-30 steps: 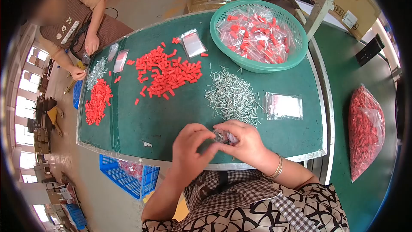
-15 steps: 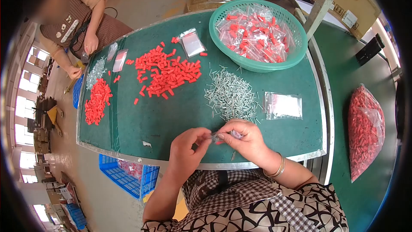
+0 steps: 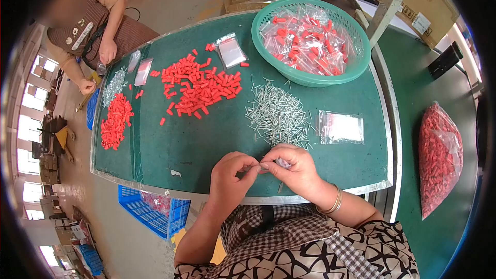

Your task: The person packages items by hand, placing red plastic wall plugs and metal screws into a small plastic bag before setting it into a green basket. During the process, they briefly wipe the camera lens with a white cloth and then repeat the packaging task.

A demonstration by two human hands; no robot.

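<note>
My left hand (image 3: 233,176) and my right hand (image 3: 293,169) meet fingertip to fingertip over the front of the green table. Both are pinched on a small clear plastic bag (image 3: 283,162), mostly hidden by the fingers; part of it shows inside my right hand. Just beyond them lies a pile of silver screws (image 3: 279,115). Red plugs (image 3: 199,87) are heaped farther to the left. A stack of flat clear bags (image 3: 342,127) rests right of the screws.
A green basket (image 3: 263,62) of filled bags stands at the back right. Another person (image 3: 98,26) works at the far left beside more red plugs (image 3: 117,123). A large bag of red plugs (image 3: 439,160) lies on the right-hand table. A blue crate (image 3: 178,217) sits below the front edge.
My left hand has shifted slightly right, and the fingertips of both hands have come together. The red piece that showed below the fingers is now hidden.
</note>
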